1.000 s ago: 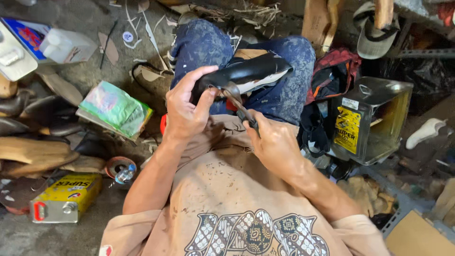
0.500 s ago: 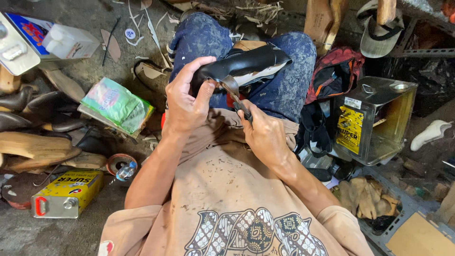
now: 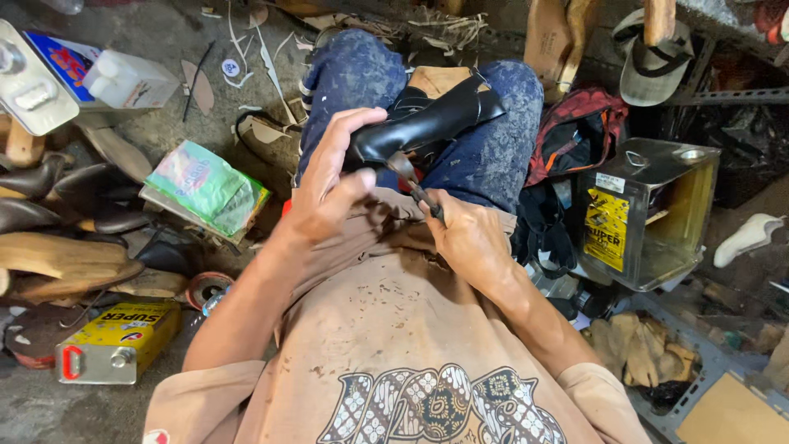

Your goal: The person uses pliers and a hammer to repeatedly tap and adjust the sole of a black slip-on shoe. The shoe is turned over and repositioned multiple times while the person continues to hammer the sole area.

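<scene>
A black leather shoe upper on its last rests on my lap, toe end toward me. My left hand wraps around the near end of the shoe, thumb and fingers pressing its edge. My right hand grips a pair of metal pliers whose jaws bite the shoe's leather edge just below the left hand. My blue speckled jeans lie under the shoe. Part of the pliers' handle is hidden inside my right fist.
Wooden lasts and dark shoe pieces pile at the left. A green packet, a yellow tin can, a tape roll, an open metal canister at right, a red bag and scraps surround me.
The shoe's heel end has tilted up and away. My left hand has shifted its grip, fingers spread wider on the near end. The pliers stay clamped on the leather edge.
</scene>
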